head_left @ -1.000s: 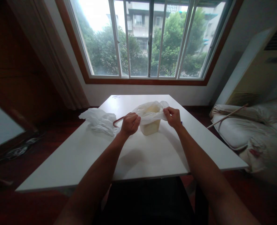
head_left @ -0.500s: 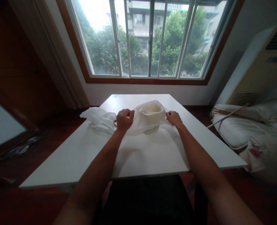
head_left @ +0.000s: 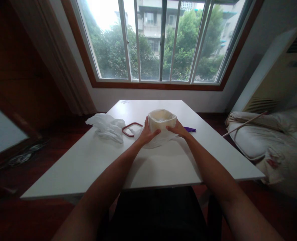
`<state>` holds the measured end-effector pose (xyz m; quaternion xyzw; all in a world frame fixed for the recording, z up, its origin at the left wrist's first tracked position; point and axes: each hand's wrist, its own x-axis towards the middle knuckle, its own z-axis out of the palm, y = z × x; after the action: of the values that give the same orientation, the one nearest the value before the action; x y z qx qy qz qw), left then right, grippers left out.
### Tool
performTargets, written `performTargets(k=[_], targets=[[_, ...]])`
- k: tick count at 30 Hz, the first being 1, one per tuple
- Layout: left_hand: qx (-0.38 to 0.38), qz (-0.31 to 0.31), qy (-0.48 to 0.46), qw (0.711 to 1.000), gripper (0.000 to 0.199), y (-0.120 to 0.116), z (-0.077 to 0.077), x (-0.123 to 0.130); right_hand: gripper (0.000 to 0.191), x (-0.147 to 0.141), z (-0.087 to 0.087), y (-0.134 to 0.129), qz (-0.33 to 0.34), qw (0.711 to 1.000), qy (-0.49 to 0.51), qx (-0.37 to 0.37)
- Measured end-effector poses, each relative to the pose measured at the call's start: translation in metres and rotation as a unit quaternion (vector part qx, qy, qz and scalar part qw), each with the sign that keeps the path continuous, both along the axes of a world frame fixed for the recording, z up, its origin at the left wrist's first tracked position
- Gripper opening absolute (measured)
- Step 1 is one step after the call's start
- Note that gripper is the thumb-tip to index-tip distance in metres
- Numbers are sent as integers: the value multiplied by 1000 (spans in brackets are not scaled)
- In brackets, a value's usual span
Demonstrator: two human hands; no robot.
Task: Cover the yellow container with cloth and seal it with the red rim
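Observation:
A small cream bin (head_left: 161,125) stands upright near the middle of the white table, a thin translucent plastic bag (head_left: 156,143) lining it. The bag folds over the rim and hangs loosely around the outside. My left hand (head_left: 148,134) wraps the bin's left side, thumb across the front. On the opposite side my right hand (head_left: 177,128) presses against the bag-covered wall, its thumb also in front. Fingers behind the bin are hidden. Left of the bin lies a reddish-brown rounded ring (head_left: 128,135).
Crumpled white plastic bags (head_left: 106,126) lie on the left part of the white table (head_left: 93,167). A flat purple item (head_left: 190,129) lies just past my right wrist. A cushioned seat with a stick (head_left: 246,124) stands right of the table.
Both hands have moved inward from the bag's spread edges onto the bin's sides. The tilted bin now stands upright, with the bag closer around it. The ring and purple item are uncovered.

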<state>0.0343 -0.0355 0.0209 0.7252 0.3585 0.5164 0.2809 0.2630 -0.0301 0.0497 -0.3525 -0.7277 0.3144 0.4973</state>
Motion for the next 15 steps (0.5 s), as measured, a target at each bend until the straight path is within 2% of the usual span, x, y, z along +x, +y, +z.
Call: performTargets(k=[3, 6, 10, 15], targets=[[-17, -28, 15, 999, 115, -1, -3, 0, 69, 7, -2, 0, 49, 998, -37, -33], [-48, -40, 48, 997, 111, 4, -12, -3, 55, 14, -7, 4, 40, 994, -83, -51], [-78, -46, 113, 989, 111, 12, -24, -11, 47, 20, -16, 10, 35, 989, -124, -69], [-18, -21, 150, 988, 104, 16, -28, -11, 44, 32, -17, 12, 26, 979, -168, -109]])
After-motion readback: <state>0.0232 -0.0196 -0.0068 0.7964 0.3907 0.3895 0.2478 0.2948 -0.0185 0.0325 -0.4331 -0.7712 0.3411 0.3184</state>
